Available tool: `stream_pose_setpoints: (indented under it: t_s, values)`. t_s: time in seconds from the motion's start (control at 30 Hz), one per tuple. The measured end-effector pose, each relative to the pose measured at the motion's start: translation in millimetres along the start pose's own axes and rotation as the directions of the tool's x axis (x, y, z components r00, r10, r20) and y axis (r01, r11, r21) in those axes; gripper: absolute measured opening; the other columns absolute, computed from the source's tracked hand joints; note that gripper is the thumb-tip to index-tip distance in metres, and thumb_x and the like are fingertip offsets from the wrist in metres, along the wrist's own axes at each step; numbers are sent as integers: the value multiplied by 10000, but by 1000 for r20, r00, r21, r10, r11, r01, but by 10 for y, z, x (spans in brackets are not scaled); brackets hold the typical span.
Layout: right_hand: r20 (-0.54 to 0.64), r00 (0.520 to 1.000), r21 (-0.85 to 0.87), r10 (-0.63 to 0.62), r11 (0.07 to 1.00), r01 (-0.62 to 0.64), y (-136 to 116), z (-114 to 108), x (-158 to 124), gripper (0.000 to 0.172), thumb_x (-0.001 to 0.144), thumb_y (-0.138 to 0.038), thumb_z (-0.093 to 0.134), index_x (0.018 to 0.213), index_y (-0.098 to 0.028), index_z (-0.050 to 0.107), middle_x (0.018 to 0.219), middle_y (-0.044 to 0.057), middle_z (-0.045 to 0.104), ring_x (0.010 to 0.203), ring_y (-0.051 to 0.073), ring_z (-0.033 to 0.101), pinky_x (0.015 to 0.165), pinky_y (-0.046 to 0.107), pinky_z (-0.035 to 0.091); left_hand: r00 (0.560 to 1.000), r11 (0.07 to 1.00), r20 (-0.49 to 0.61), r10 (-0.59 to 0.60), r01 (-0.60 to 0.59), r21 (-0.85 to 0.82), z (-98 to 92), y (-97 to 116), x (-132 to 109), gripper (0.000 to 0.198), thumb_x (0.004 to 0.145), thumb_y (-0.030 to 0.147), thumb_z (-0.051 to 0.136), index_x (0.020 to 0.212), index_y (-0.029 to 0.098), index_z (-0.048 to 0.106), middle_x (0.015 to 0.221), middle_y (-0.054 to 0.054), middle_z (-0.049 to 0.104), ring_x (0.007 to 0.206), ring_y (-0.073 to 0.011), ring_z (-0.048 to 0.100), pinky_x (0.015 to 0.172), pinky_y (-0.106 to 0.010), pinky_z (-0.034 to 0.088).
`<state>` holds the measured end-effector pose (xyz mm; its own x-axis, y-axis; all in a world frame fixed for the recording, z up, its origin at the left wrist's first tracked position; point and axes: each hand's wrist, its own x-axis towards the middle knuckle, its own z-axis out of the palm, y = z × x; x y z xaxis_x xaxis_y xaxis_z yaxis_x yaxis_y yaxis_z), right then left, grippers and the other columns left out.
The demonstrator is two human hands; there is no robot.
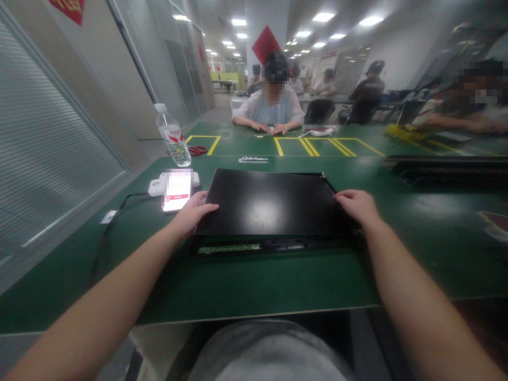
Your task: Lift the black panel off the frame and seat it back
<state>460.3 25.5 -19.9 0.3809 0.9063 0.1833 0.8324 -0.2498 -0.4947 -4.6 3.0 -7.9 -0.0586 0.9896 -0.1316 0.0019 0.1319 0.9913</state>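
Observation:
A flat, glossy black screen panel [254, 201] lies in front of me, reflecting a ceiling light. Beneath it shows a black frame [331, 242], its near side and far right corner uncovered. Along the near side runs a narrow green circuit board [228, 248]. My left hand [194, 211] grips the panel's left edge, thumb on top and the other fingers mostly hidden below. At the right side, my right hand [355, 206] is closed with its thumb and finger pinched on the frame's rim, close against the panel's edge.
On the green table [278, 286], a lit phone [177, 190] leans on a white power strip [155, 186], beside a water bottle [174, 136] and red-handled scissors [197, 151]. Small white strips [253, 159] lie beyond the panel. Black parts [448, 172] lie right; a person [270, 103] sits opposite.

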Motion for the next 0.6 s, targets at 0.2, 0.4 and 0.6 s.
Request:
stream_pose_setpoints:
  t_s: [0.2, 0.4, 0.6]
  values:
    - [-10, 1000, 10, -3, 1000, 3, 3, 2, -1, 276, 844, -299, 653, 942, -222, 899, 942, 90, 836, 936, 283, 752, 868, 361, 569, 1000, 1000, -10, 16, -15, 14, 24, 31, -28, 379, 715, 98, 813, 1042, 218, 665, 913, -31, 845, 854, -250, 834, 831, -360, 693]
    - [-5, 1000, 15, -6, 1000, 6, -2, -3, -10, 273, 849, -297, 653, 946, -222, 897, 945, 92, 835, 938, 280, 754, 878, 363, 568, 1000, 1000, -1, -5, 5, 11, 16, 40, -29, 425, 689, 100, 837, 1060, 218, 664, 928, -51, 845, 924, -290, 842, 842, -396, 696]
    - [11, 1000, -11, 9, 1000, -9, -38, -18, -32, 295, 868, -299, 640, 982, -213, 897, 976, 102, 834, 979, 286, 757, 889, 365, 565, 1000, 1000, 7, 11, -11, 6, 16, 28, -23, 449, 678, 127, 848, 1078, 210, 663, 945, -46, 843, 938, -289, 838, 847, -395, 689]
